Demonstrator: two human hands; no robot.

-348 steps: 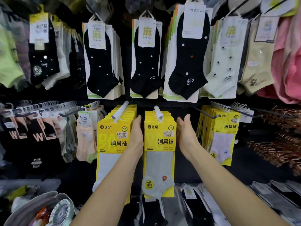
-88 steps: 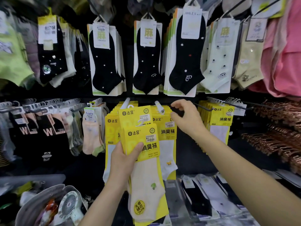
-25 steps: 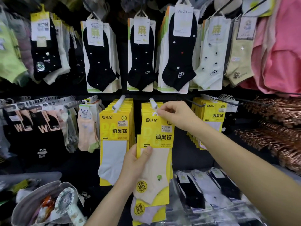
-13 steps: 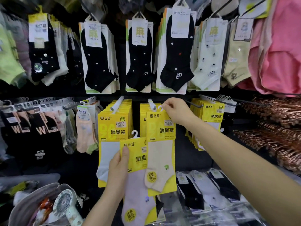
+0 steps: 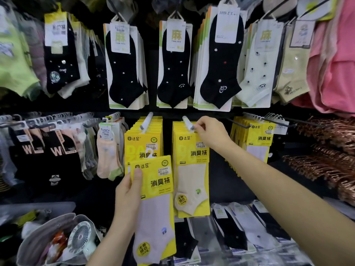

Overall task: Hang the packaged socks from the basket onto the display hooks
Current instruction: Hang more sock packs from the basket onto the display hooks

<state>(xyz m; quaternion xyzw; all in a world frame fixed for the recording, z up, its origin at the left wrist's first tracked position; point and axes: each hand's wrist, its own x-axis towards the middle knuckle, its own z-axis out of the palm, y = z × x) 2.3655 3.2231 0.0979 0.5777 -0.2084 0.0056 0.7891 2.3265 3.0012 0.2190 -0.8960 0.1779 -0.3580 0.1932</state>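
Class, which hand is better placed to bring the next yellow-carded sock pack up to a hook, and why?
Probably the left hand: it grips the yellow-carded pale sock pack below the white-tipped display hook. The right hand pinches the hung cream sock pack at that hook.

Your left hand (image 5: 128, 191) holds the loose pack (image 5: 155, 189) by its left edge. It's a yellow card with a pale sock, small blue motif and white hanger on top. The pack is upright, in front of the left yellow stack (image 5: 143, 143), on no hook. The cream pack (image 5: 192, 169), same yellow card with a green motif, hangs frontmost on the middle display hook (image 5: 187, 121). Your right hand (image 5: 211, 133) pinches its hanger at the hook tip. The left display hook (image 5: 147, 120) carries the stack. The grey basket (image 5: 38, 237) sits lower left.
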